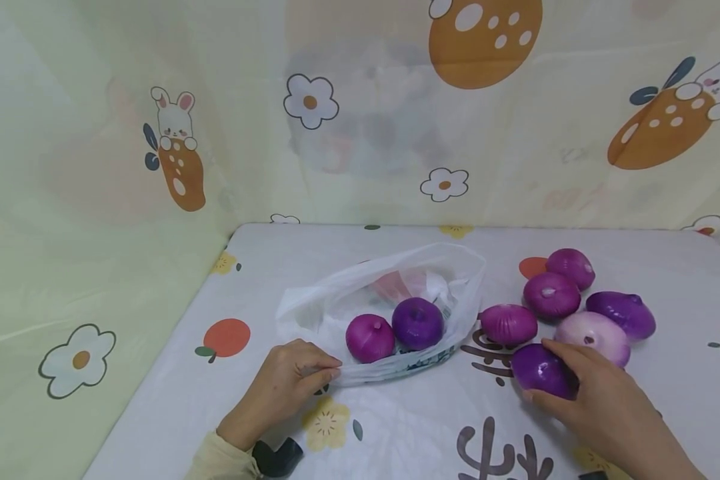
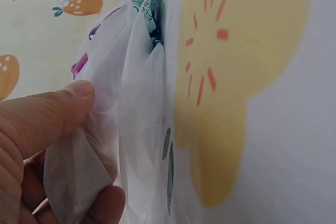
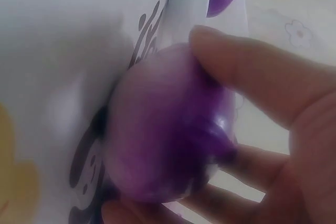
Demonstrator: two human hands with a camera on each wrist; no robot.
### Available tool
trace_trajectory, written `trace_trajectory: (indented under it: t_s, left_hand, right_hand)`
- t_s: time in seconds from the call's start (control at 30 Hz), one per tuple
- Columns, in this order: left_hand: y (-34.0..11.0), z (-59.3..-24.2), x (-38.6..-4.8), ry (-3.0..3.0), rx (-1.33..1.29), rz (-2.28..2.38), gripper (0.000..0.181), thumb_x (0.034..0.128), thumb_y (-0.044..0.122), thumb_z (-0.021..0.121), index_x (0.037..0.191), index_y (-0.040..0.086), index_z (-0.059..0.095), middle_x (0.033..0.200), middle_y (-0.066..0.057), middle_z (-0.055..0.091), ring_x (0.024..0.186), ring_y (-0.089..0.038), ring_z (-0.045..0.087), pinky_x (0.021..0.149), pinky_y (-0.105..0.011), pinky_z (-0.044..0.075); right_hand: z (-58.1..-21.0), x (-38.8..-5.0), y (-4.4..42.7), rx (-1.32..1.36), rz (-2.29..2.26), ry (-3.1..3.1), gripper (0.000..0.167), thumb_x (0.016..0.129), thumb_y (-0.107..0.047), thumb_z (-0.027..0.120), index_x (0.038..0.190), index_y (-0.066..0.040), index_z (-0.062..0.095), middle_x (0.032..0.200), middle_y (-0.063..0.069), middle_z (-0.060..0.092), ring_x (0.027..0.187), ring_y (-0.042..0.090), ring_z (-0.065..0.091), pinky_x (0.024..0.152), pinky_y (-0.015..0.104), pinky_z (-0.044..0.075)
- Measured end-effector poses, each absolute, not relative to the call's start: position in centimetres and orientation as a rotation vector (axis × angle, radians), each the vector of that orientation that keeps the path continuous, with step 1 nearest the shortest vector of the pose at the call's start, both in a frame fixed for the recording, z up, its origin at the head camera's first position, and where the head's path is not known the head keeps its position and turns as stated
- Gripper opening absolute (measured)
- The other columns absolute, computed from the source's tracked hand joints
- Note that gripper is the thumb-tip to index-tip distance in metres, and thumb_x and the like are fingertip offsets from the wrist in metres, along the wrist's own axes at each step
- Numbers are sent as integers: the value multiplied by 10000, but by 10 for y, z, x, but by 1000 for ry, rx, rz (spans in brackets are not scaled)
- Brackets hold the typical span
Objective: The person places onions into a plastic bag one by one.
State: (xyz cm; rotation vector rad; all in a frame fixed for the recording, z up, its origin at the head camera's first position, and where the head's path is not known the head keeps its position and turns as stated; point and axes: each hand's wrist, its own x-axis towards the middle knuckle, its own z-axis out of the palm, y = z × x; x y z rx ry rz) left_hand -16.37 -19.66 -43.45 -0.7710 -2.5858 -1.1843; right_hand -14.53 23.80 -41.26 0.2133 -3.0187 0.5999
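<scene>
A white plastic bag lies with its mouth spread towards me. Inside it sit two onions, a magenta one and a dark purple one. My left hand pinches the bag's near left rim between thumb and fingers; the left wrist view shows the thin plastic between them. To the right of the bag, my right hand grips a glossy purple onion. In the right wrist view, thumb and fingers curl round this onion, close to the tabletop. Its far side is hidden.
Several loose onions cluster beyond my right hand: a small magenta one near the bag, a pale one, a dark purple one and others behind. A printed white cloth covers the table. Patterned curtains stand behind and at left.
</scene>
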Motion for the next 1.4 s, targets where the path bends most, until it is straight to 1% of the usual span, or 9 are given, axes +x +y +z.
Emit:
trace_trajectory:
  t_s: [0.27,0.8,1.2,1.4]
  left_hand:
    - [-197,-435,-164,-2569,-788,-1184,127,870,62,830,968,142,844,900,57,793,841,-47,660,697,-233,556]
    - [-197,-435,-164,-2559,-795,-1162,134,856,59,839,961,143,844,898,74,791,838,-46,661,700,-233,554]
    - [-197,-434,-164,-2565,-795,-1161,123,866,65,832,966,136,843,900,58,795,848,-52,662,707,-234,555]
    - [-197,-434,-164,-2557,-807,-1160,127,860,62,836,964,135,843,899,54,795,845,-55,664,703,-232,556]
  right_hand:
    - [-414,-145,238,219,597,-3000,898,748,-404,935,1430,39,554,1401,377,547,1240,603,523,954,750,430]
    - [-411,-146,238,181,588,-3051,927,776,-450,909,1465,34,520,1439,398,496,1272,635,472,965,773,410]
    - [-411,-146,238,165,581,-3069,936,768,-451,914,1459,42,520,1431,397,501,1263,630,476,957,774,415]
    - [-413,-145,238,175,586,-3043,923,760,-444,921,1448,36,536,1411,397,520,1233,623,506,940,762,434]
